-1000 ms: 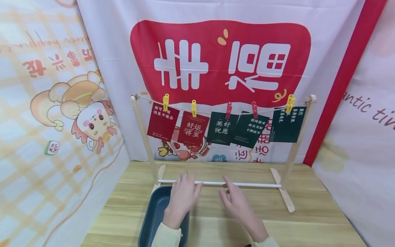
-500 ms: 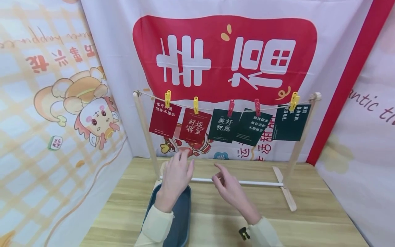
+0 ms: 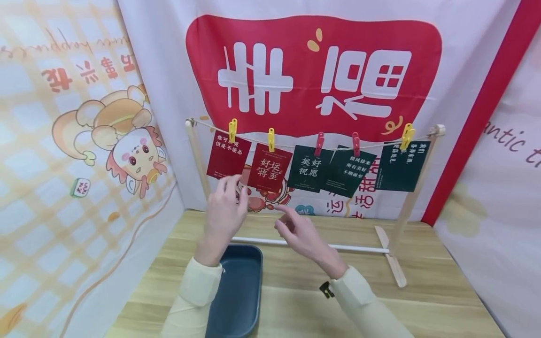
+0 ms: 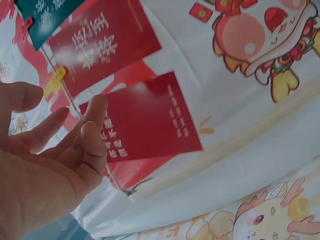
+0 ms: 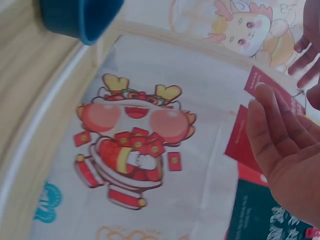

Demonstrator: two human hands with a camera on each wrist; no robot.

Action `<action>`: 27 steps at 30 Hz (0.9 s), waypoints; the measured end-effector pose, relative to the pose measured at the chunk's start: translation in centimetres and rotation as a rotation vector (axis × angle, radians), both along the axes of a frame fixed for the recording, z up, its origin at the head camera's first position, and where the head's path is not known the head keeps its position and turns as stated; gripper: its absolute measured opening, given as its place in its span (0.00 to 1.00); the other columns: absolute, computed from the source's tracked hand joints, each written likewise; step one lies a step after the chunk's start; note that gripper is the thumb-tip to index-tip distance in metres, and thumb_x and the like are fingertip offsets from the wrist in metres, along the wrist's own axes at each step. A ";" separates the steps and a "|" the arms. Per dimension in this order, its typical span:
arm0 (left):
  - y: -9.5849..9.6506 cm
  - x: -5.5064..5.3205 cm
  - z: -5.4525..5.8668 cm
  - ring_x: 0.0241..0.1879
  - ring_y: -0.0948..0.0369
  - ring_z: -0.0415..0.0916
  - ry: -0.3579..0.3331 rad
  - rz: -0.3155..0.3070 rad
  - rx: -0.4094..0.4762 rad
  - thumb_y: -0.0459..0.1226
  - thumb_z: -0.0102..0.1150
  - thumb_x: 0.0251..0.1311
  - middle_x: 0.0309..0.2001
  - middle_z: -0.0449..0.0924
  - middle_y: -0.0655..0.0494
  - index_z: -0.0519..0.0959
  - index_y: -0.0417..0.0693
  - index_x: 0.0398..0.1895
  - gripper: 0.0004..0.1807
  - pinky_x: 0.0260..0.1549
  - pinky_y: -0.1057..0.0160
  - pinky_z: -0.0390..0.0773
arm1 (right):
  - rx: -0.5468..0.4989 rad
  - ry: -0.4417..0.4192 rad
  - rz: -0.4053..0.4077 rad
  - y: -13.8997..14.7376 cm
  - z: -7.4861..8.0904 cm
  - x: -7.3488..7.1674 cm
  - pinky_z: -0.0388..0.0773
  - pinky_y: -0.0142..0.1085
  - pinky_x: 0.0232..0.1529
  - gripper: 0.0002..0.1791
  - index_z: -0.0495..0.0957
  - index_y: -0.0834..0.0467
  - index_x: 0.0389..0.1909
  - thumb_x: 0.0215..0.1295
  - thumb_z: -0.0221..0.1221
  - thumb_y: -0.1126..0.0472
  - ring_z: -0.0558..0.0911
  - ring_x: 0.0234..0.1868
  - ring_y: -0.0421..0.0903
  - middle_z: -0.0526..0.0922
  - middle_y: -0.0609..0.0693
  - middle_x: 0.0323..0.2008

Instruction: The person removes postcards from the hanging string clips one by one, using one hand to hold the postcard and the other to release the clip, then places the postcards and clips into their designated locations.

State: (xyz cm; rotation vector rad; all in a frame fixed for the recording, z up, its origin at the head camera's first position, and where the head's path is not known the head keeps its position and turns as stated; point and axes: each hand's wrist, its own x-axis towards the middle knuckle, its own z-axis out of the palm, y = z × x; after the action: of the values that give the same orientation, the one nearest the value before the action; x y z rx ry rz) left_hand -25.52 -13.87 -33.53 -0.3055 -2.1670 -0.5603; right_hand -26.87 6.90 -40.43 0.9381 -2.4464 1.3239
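Two red cards hang from a string at the left: the leftmost red card [image 3: 228, 157] and a second red card [image 3: 268, 169]. A yellow clothespin [image 3: 233, 130] clips the first, another yellow clothespin [image 3: 271, 140] the second. My left hand [image 3: 224, 211] is raised just below the leftmost card, its fingers loosely bent and holding nothing; in the left wrist view its fingertips overlap that card. My right hand [image 3: 302, 234] is lower, in front of the rack's white crossbar [image 3: 359, 248], index finger reaching leftward and nothing in its grasp.
Further right hang a green card [image 3: 307, 180] and two more green cards, held by red clothespins [image 3: 319, 144] and a yellow one. Wooden posts [image 3: 409, 202] carry the string. A dark blue tray [image 3: 258, 300] sits on the table under my left forearm. Printed cloths surround the table.
Both hands have risen from over the table and crossbar toward the hanging cards, the left going higher and leftward. The right has also shifted left. The cards and clothespins hang as before.
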 end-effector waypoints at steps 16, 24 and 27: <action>-2.3 -2.7 5.7 0.48 0.47 0.81 -0.036 0.002 0.117 0.42 0.52 0.69 0.58 0.73 0.42 0.73 0.43 0.59 0.19 0.42 0.47 0.84 | -0.059 -0.029 0.089 -3.6 4.9 -3.5 0.83 0.35 0.34 0.21 0.69 0.51 0.63 0.72 0.54 0.53 0.83 0.30 0.41 0.85 0.46 0.37; -2.7 -3.4 8.1 0.51 0.47 0.80 -0.086 0.046 0.100 0.44 0.52 0.69 0.59 0.71 0.41 0.70 0.44 0.62 0.22 0.43 0.47 0.84 | -0.106 -0.105 0.076 -4.6 6.0 -4.2 0.83 0.37 0.34 0.22 0.68 0.53 0.64 0.74 0.51 0.51 0.84 0.31 0.43 0.84 0.47 0.36; -2.9 -3.8 8.8 0.52 0.48 0.79 -0.119 0.048 0.108 0.45 0.50 0.70 0.60 0.70 0.41 0.69 0.44 0.64 0.24 0.44 0.47 0.84 | -0.124 -0.142 0.084 -5.1 6.2 -4.5 0.84 0.37 0.35 0.21 0.68 0.50 0.64 0.74 0.52 0.51 0.84 0.32 0.43 0.84 0.48 0.36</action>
State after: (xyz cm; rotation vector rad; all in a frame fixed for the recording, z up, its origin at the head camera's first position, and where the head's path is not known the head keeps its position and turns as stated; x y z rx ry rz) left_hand -29.35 -16.81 -24.68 -0.1651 -2.2421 -0.6806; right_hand -31.38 1.79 -34.18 0.9555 -2.4166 1.6026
